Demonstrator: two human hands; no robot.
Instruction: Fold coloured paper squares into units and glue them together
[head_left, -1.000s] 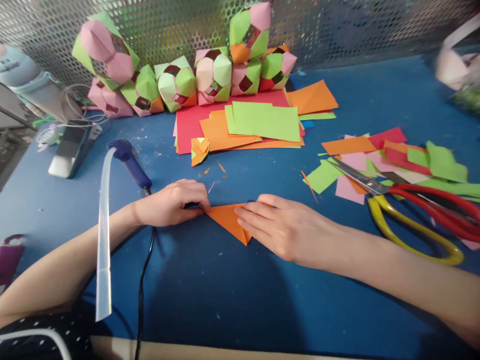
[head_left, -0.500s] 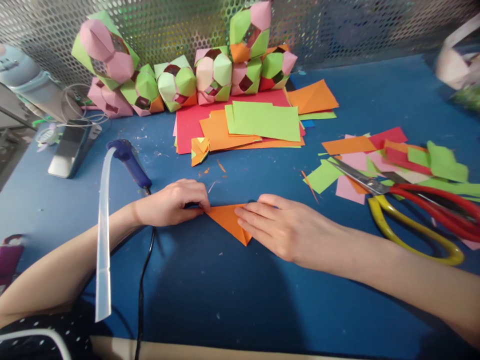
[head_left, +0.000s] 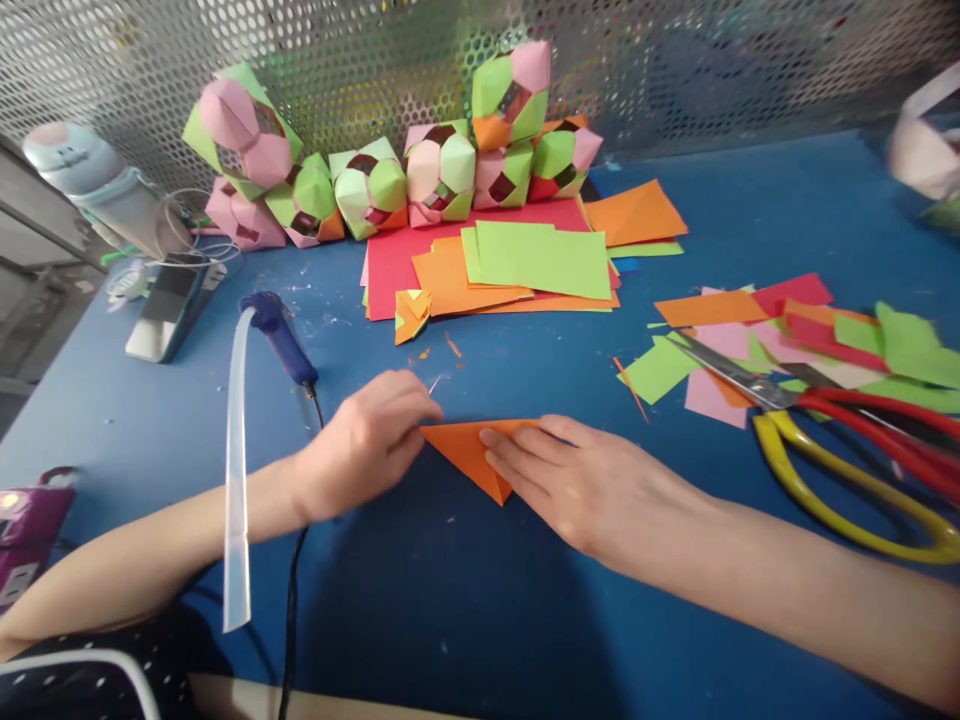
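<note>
An orange paper triangle [head_left: 469,455], folded from a sheet, lies on the blue table with its long edge at the back and one point toward me. My right hand [head_left: 581,480] rests flat over its right side, fingers stretched out and pressing on the paper. Beside the left corner is my left hand [head_left: 367,445], slightly blurred, its fingers curled in against the thumb. That corner shows uncovered, and I see nothing between those fingers.
Behind are stacked coloured sheets [head_left: 540,255], a small folded orange-yellow piece [head_left: 411,315] and several paper globes [head_left: 371,190]. A blue glue gun [head_left: 281,335] with a long glue stick [head_left: 236,480] lies left. Scissors [head_left: 780,395] rest on paper scraps [head_left: 720,395] at right.
My left hand has come off the triangle's left corner, its fingers curling in. The right hand still lies on the paper. The whole view has shifted slightly.
</note>
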